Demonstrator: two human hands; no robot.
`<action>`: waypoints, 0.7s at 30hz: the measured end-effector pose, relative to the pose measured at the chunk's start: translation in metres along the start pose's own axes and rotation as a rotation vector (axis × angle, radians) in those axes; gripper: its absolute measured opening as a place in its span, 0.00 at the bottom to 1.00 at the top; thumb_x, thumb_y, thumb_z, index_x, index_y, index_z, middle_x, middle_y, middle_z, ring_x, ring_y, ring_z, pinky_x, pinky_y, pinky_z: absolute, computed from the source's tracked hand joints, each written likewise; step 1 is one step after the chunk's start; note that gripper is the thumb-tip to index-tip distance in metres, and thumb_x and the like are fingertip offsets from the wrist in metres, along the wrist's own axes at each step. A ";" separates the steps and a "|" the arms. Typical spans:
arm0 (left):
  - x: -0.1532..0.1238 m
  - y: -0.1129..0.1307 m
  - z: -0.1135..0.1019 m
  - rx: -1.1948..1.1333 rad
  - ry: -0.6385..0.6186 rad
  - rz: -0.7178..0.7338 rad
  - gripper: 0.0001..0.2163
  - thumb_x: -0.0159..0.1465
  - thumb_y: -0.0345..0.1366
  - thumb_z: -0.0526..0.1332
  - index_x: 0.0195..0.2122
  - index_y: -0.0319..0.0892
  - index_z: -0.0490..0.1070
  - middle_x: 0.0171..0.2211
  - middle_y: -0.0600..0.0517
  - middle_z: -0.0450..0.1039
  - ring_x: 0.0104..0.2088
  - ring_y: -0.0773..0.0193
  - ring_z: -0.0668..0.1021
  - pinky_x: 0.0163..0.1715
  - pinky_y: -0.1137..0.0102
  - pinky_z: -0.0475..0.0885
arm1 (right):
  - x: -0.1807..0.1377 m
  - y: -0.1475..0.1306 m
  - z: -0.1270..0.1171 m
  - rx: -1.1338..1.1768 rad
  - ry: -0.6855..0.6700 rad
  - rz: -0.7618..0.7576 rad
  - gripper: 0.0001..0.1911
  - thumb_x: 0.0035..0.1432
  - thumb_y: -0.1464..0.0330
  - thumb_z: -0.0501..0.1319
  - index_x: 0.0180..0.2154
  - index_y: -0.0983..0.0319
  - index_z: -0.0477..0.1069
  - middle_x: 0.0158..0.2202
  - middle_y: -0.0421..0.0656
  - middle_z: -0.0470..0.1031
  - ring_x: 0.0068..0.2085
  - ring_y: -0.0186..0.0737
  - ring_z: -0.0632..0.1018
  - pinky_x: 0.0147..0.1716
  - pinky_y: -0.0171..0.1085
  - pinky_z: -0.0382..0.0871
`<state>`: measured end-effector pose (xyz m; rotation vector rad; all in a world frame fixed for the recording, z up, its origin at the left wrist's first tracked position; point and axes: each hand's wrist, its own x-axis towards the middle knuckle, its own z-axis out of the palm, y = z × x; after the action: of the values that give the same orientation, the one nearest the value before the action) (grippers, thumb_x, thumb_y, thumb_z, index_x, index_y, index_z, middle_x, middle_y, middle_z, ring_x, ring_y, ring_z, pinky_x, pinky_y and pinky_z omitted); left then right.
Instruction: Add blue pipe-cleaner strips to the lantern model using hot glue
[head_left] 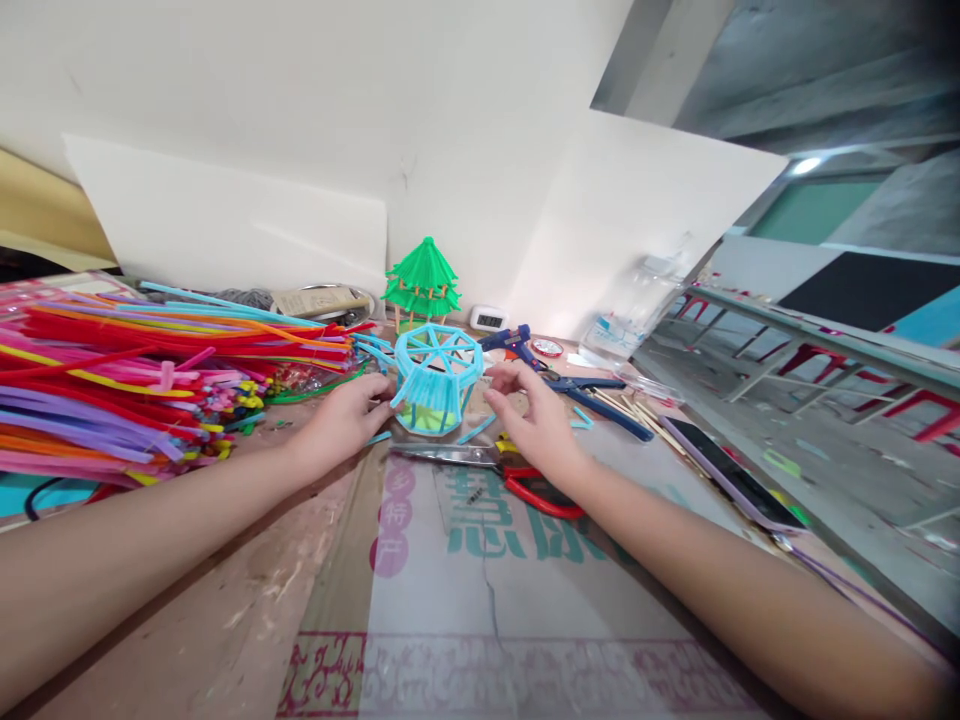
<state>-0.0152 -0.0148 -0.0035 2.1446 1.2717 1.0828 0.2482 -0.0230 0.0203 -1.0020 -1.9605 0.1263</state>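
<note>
A small pavilion model (439, 375) of light blue pipe cleaners stands in front of me, with an open spoked ring on top, a sloping roof below it and a green base. Close against its left side is my left hand (349, 420), fingers curved and thumb apart; whether they touch the model I cannot tell. My right hand (538, 425) is at the right side, thumb and fingers spread with nothing between them. Scissors with red handles (544, 495) lie below the right hand, blades pointing left. Short blue pipe cleaner pieces (478, 430) lie around the model.
Bundles of coloured pipe cleaners (150, 370) fill the left. Behind the model stands a green-roofed pavilion (424, 280), beside a small white clock (489, 319). A blue glue gun (510, 340), blue-handled pliers (600, 395), thin sticks and a phone (731, 470) lie on the right.
</note>
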 end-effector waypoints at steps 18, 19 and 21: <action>-0.002 -0.004 0.004 -0.132 0.086 -0.032 0.22 0.68 0.41 0.55 0.61 0.39 0.63 0.57 0.41 0.72 0.55 0.55 0.76 0.55 0.60 0.72 | 0.003 0.007 0.009 0.179 -0.216 0.271 0.13 0.62 0.62 0.60 0.28 0.61 0.78 0.30 0.41 0.81 0.35 0.41 0.79 0.38 0.38 0.68; -0.003 -0.002 0.001 -0.070 0.140 -0.004 0.21 0.68 0.41 0.54 0.60 0.40 0.64 0.57 0.41 0.71 0.56 0.55 0.75 0.56 0.59 0.72 | 0.004 0.008 0.010 0.182 -0.213 0.282 0.14 0.62 0.62 0.60 0.29 0.61 0.78 0.30 0.42 0.81 0.34 0.41 0.79 0.37 0.37 0.68; -0.003 0.007 -0.009 0.049 0.266 0.097 0.17 0.70 0.39 0.54 0.58 0.41 0.66 0.56 0.43 0.71 0.56 0.56 0.74 0.57 0.59 0.70 | 0.005 0.009 0.010 0.179 -0.227 0.290 0.14 0.62 0.61 0.60 0.30 0.61 0.78 0.31 0.41 0.81 0.34 0.41 0.78 0.36 0.37 0.67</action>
<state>-0.0193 -0.0213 0.0052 2.1727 1.3306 1.4311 0.2444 -0.0107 0.0136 -1.1876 -1.9516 0.5899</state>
